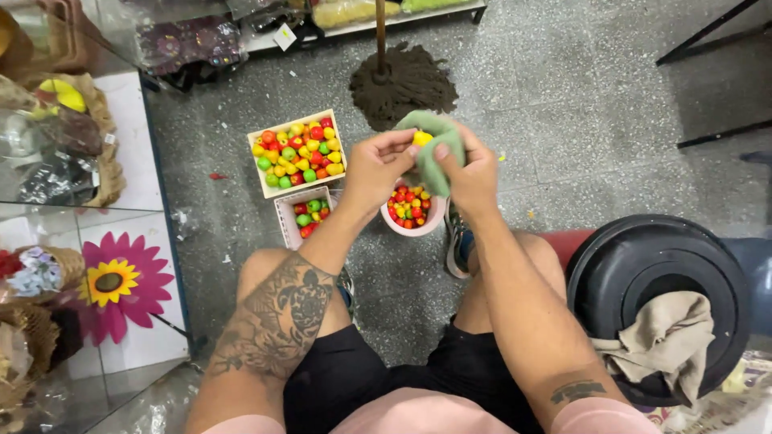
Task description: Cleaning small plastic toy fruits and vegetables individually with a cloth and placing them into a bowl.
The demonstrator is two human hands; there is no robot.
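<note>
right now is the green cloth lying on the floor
No, both hands, left hand and right hand, hold the green cloth up around a small yellow fruit.

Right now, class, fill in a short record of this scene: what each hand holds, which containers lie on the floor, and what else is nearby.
left hand: fingers pinch a small yellow fruit-shaped piece
right hand: holds a green cloth around that piece
below hands: pink bowl of small coloured pieces
floor containers: cream box full of pieces; pink basket part full
nearby: mop head, black round lid with beige rag
</note>
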